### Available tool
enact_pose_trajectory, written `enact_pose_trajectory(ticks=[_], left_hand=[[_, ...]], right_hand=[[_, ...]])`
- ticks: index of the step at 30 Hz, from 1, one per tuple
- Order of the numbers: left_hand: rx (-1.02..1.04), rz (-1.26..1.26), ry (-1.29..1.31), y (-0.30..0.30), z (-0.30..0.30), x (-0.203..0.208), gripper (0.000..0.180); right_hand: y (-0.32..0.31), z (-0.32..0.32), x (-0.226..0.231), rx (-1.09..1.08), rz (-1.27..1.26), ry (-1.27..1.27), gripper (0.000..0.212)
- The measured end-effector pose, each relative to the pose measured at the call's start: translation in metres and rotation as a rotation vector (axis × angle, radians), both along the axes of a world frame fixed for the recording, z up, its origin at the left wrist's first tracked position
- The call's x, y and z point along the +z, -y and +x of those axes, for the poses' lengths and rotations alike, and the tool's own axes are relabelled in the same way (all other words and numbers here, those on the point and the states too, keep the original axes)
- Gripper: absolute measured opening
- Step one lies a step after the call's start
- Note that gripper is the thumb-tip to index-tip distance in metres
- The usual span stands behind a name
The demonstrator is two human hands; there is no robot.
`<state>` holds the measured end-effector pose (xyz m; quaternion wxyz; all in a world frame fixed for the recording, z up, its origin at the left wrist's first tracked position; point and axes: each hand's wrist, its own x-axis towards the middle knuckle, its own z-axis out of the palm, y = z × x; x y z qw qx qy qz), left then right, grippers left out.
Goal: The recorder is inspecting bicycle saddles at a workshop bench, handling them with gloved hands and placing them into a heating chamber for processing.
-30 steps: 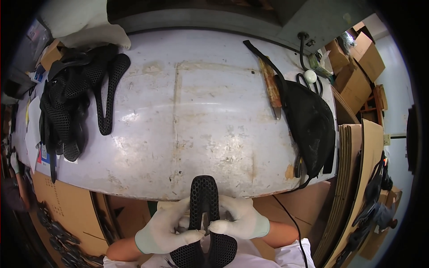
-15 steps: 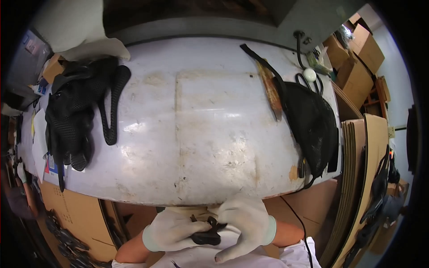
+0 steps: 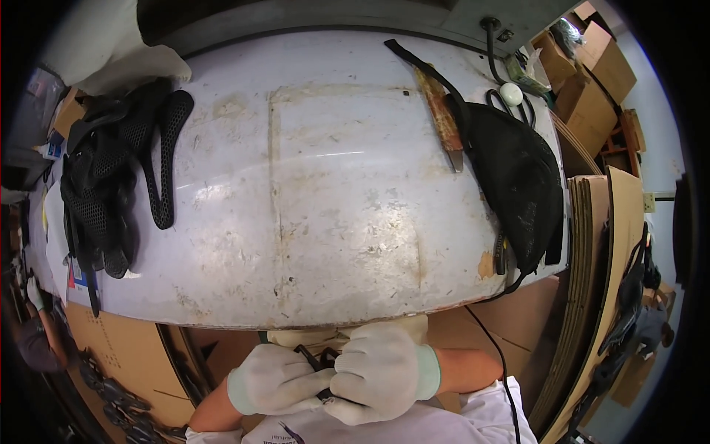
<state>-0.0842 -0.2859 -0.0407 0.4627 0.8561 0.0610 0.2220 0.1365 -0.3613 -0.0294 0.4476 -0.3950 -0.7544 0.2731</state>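
Both my hands wear whitish knit gloves and meet in front of my body, just below the table's near edge. Between them is a small black strap-like piece (image 3: pixel 325 358), mostly covered by fingers, so its exact kind does not show. My left hand (image 3: pixel 275 380) is closed on its left side. From the right, my right hand (image 3: pixel 381 371) grips the same piece with curled fingers, its knuckles up. The two sets of fingertips touch.
The worn white table (image 3: pixel 340 222) carries a heap of black mesh pieces (image 3: pixel 103 177) at left. At right lie a black mesh bag (image 3: pixel 518 177) and a blade with a wrapped handle (image 3: pixel 444 122). A black cord (image 3: pixel 497 340) hangs beside my right arm. Cardboard sheets (image 3: pixel 592 259) stand at right.
My right hand, earlier with its thumb stretched out, has curled in around the black piece. Both hands have drawn together, hiding more of it. The whole view has shifted slightly.
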Motion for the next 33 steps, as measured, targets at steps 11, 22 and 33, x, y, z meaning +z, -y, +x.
enact_pose_trajectory(ticks=[11, 22, 33], left_hand=[[0.073, 0.243, -0.270, -0.006, -0.006, 0.040, 0.045], [0.109, 0.348, -0.340, 0.000, -0.003, 0.053, 0.047], [0.967, -0.069, 0.247, -0.016, -0.053, 0.033, 0.067]], right_hand=[[-0.001, 0.007, 0.001, 0.045, -0.056, 0.041, 0.047], [0.000, 0.003, 0.009, 0.031, -0.109, 0.099, 0.045], [0.001, 0.043, 0.002, 0.106, 0.102, -0.108, 0.041]])
